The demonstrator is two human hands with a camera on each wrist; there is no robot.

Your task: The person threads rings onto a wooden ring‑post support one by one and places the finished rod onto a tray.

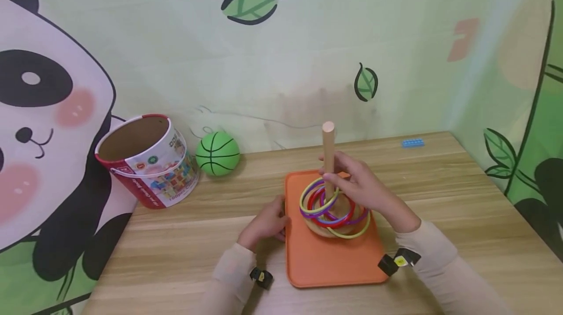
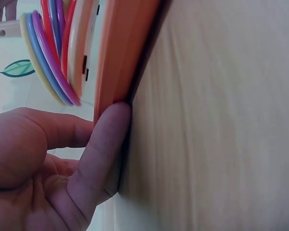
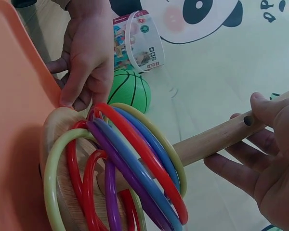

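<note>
An orange tray point(image 1: 330, 266) lies on the table, bearing a ring-toss stand with a round wooden base point(image 3: 54, 126) and an upright wooden post point(image 1: 328, 148). Several plastic rings point(image 3: 143, 159) in red, blue, purple and yellow hang loosely round the lower post, some tilted on the base. My right hand point(image 1: 362, 185) holds the post above the rings, thumb on one side and fingers on the other. At the tray's left edge, my left hand point(image 1: 266, 222) pinches the rim between thumb and fingers, as the left wrist view shows.
Left of the tray stands a block bucket point(image 1: 149, 163) with a white handle. Beside it, near the wall, sits a green ball point(image 1: 217, 153) with black lines. A small blue toy brick point(image 1: 412, 143) lies at the back right. Printed cloth covers the walls.
</note>
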